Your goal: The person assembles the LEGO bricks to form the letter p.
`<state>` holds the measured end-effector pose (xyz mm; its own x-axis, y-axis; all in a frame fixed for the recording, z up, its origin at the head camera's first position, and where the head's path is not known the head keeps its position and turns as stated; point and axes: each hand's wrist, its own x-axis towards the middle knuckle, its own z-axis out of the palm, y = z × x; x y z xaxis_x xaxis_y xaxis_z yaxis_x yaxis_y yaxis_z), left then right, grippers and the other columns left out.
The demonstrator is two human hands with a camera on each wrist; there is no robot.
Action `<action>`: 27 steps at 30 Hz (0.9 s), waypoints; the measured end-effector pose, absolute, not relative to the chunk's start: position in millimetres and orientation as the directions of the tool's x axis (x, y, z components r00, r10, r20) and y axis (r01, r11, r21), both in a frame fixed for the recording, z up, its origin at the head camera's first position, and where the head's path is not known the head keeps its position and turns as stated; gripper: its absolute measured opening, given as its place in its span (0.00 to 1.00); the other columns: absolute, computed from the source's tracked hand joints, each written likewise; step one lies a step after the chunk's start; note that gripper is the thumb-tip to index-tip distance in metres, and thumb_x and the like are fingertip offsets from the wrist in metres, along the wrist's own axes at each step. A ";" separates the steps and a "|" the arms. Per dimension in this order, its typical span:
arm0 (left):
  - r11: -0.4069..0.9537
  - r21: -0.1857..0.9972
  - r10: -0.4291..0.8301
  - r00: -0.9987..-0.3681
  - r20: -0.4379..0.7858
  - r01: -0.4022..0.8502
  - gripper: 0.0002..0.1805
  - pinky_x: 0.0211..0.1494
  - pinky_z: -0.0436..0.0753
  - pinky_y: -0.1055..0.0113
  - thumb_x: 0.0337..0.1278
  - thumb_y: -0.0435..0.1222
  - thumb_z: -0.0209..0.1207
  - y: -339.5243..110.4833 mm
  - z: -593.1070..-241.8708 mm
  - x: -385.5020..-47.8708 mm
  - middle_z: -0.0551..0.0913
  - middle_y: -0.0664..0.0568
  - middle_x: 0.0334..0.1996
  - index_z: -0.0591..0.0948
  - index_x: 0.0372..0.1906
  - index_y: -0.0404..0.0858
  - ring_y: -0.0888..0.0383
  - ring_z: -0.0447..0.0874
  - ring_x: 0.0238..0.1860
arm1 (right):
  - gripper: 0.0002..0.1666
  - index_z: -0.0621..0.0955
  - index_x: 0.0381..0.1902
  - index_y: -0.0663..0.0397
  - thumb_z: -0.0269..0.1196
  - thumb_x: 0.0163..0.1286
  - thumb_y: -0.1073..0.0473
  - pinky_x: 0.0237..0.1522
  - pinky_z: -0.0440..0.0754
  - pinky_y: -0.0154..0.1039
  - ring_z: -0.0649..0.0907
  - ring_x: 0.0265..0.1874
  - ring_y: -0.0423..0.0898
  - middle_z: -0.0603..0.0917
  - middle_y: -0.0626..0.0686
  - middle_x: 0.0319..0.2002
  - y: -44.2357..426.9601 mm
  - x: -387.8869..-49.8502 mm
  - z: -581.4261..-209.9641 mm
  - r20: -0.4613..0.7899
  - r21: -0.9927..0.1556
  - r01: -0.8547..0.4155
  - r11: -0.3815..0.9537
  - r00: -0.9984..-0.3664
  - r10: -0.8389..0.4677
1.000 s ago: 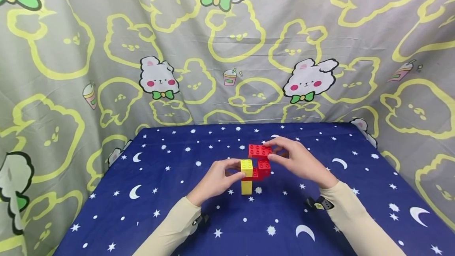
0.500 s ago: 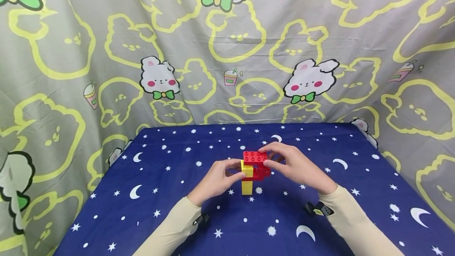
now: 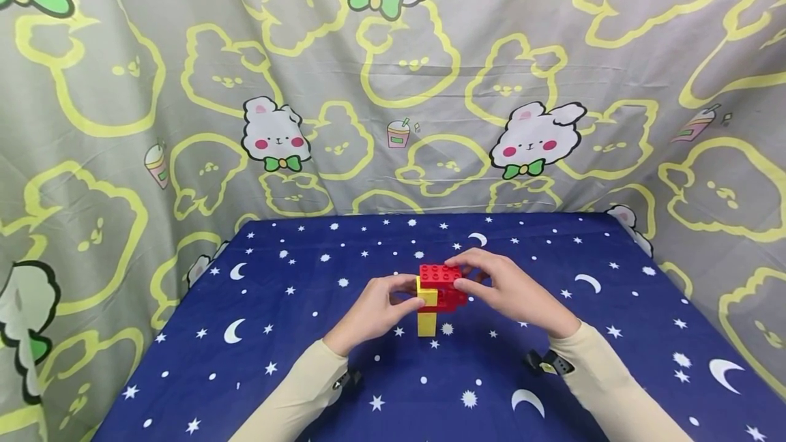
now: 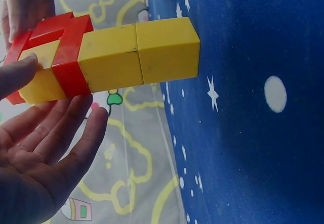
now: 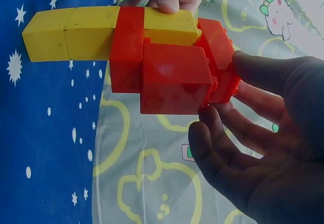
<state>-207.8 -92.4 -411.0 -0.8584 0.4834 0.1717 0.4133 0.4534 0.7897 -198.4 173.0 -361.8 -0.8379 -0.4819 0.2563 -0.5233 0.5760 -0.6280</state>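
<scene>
A toy-brick build stands upright on the table, its lower column made of two yellow bricks (image 4: 136, 54). Across the column lies a red brick (image 5: 125, 52), bearing an upper yellow brick (image 3: 427, 297) and, beside it, a red block (image 5: 174, 77). My left hand (image 3: 377, 309) pinches the upper yellow brick between thumb and fingers. With thumb and fingertips, my right hand (image 3: 506, 285) holds an eight-stud red brick (image 3: 440, 273) over the top of both. It sits slightly tilted in the right wrist view, with studs and a narrow gap showing beneath it.
A dark blue cloth (image 3: 307, 374) with white stars and moons covers the table. Behind it hangs a grey curtain (image 3: 430, 176) printed with yellow outlines and white bunnies. Each wrist wears a small black camera (image 3: 552, 362).
My right hand has brought the eight-stud red brick left and down, from above the red block onto the top of the build. The left hand has kept its hold on the yellow brick.
</scene>
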 end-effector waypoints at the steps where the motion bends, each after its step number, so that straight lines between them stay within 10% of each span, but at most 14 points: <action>1: 0.453 0.790 0.483 -0.858 0.172 0.413 0.24 0.55 0.86 0.62 0.68 0.44 0.65 -92.4 -411.0 -207.8 0.86 0.51 0.57 0.81 0.64 0.40 0.52 0.86 0.56 | 0.22 0.81 0.61 0.41 0.69 0.70 0.53 0.46 0.85 0.39 0.83 0.45 0.41 0.83 0.43 0.53 173.0 -198.5 -361.9 0.255 -0.629 -0.522 0.577 -0.839 -0.481; 27: 0.430 0.771 0.480 -0.842 0.245 0.469 0.33 0.56 0.86 0.62 0.66 0.41 0.67 -92.2 -415.4 -207.0 0.87 0.51 0.55 0.69 0.72 0.45 0.56 0.87 0.54 | 0.19 0.73 0.61 0.41 0.62 0.76 0.49 0.44 0.88 0.39 0.85 0.52 0.51 0.81 0.52 0.57 162.4 -204.2 -384.4 0.143 -0.812 -0.378 0.445 -0.868 -0.476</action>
